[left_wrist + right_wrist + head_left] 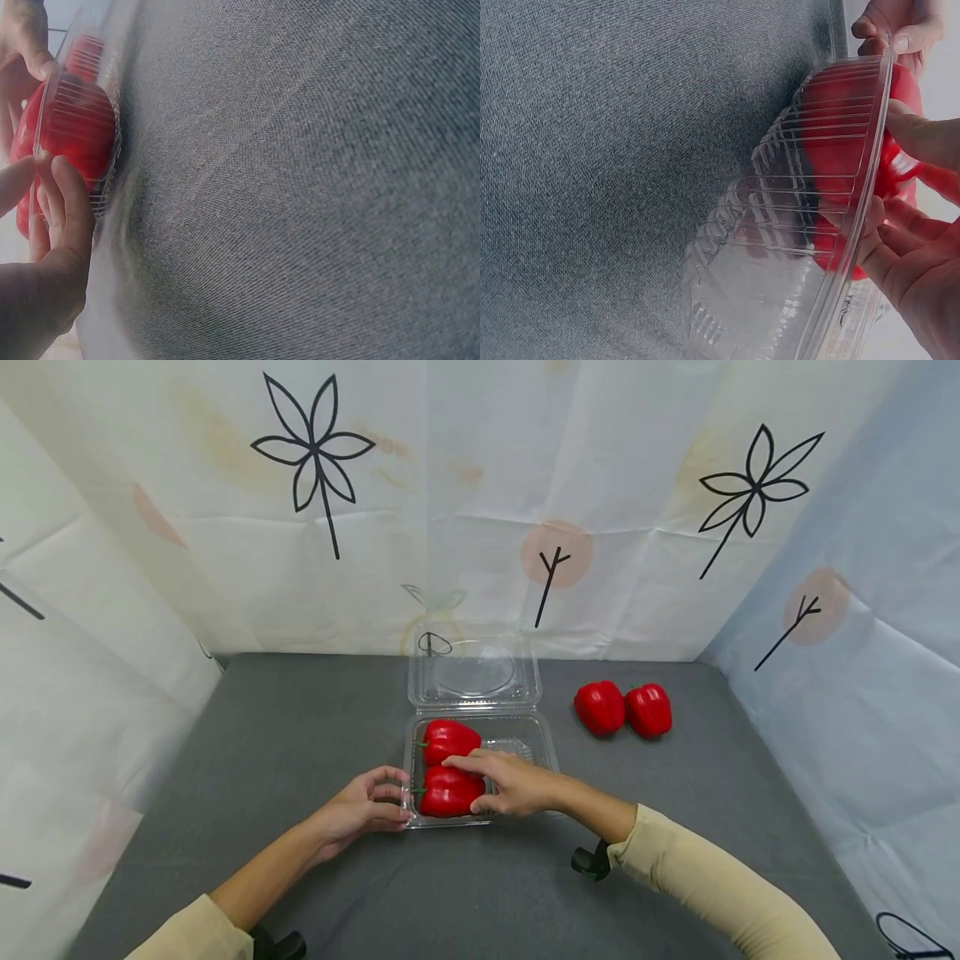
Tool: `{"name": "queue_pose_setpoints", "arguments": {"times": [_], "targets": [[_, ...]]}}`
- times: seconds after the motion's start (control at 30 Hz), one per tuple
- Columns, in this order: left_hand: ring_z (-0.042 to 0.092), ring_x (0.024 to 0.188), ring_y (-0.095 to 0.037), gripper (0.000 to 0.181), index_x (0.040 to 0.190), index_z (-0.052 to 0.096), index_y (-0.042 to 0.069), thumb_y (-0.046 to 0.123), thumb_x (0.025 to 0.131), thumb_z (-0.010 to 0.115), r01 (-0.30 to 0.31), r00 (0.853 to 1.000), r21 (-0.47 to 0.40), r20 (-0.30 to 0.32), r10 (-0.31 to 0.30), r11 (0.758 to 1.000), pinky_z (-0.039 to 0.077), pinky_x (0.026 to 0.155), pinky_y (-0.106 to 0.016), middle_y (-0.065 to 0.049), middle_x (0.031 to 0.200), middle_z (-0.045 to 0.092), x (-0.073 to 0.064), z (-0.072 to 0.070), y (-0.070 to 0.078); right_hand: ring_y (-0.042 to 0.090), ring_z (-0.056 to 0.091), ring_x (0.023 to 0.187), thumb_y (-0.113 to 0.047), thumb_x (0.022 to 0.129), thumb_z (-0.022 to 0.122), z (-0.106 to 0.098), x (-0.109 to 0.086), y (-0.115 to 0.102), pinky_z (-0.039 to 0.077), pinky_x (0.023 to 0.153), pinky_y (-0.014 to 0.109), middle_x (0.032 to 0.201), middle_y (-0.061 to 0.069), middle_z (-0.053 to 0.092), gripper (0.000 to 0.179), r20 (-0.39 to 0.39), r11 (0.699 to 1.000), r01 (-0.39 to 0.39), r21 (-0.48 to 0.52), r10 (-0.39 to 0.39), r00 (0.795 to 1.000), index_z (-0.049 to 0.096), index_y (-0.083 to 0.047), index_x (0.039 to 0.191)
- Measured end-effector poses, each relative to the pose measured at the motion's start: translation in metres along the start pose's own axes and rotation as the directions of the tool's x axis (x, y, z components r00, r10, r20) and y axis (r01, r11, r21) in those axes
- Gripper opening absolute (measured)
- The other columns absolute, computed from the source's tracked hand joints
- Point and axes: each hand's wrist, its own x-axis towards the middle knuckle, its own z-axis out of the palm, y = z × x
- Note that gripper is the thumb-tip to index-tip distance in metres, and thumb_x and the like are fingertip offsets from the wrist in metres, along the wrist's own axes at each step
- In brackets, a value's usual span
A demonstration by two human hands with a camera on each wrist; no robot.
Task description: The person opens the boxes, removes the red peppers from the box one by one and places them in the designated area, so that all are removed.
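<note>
A clear plastic clamshell container (550, 745) stands with its lid (474, 672) tipped back. Along its left side lie two red bell peppers, the far pepper (448, 737) and the near pepper (446, 793), their green stems facing left. My left hand (360, 814) pinches the container's left rim between thumb and fingers, as the left wrist view also shows. Reaching in from the right, my right hand (513, 783) grips the near pepper, thumb on its near side and fingers on its far side. In the right wrist view, the fingers (907, 232) dip inside the clear wall.
Two more red bell peppers, a left one (600, 708) and a right one (648, 710), lie side by side right of the container. Grey cloth (322, 718) covers the table. Patterned white curtains (465, 510) enclose its back and sides.
</note>
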Motion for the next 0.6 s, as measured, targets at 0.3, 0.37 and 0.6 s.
{"name": "queue_pose_setpoints", "arguments": {"times": [0.3, 0.37, 0.6], "targets": [[0.068, 0.090, -0.022, 0.057, 0.133, 0.040, -0.002, 0.006, 0.088, 0.074, 0.008, 1.000, 0.011, -0.001, -0.008, 1.000, 0.057, 0.087, -0.039, -0.014, 0.110, 0.062, 0.0018, 0.0012, 0.0017, 0.020, 0.053, 0.111, -0.016, 0.089, 0.075, -0.0021, -0.0020, 0.0018, 0.049, 0.095, 0.036, 0.124, 0.007, 0.056, 0.071, -0.004, 1.000, 0.018, -0.016, -0.018, 1.000, 0.042, -0.013, 0.151], [0.068, 0.090, -0.022, 0.057, 0.133, 0.040, -0.002, 0.006, 0.088, 0.074, 0.008, 1.000, 0.009, -0.003, -0.008, 1.000, 0.057, 0.087, -0.039, -0.014, 0.111, 0.062, 0.0020, 0.0016, 0.0024, 0.018, 0.053, 0.110, -0.017, 0.089, 0.075, -0.0027, -0.0022, 0.0025, 0.049, 0.094, 0.034, 0.123, 0.006, 0.055, 0.070, -0.001, 1.000, 0.016, -0.022, -0.016, 1.000, 0.042, -0.013, 0.151], [0.067, 0.088, -0.023, 0.055, 0.133, 0.040, -0.001, 0.005, 0.088, 0.073, -0.008, 1.000, 0.038, -0.005, 0.008, 0.999, 0.058, 0.085, -0.038, -0.011, 0.105, 0.062, 0.0001, 0.0021, 0.0015, 0.017, 0.052, 0.101, -0.016, 0.088, 0.075, -0.0042, -0.0036, 0.0036, 0.049, 0.083, 0.029, 0.118, 0.004, 0.055, 0.069, 0.007, 0.999, 0.034, -0.007, -0.034, 0.999, 0.043, -0.011, 0.149]]}}
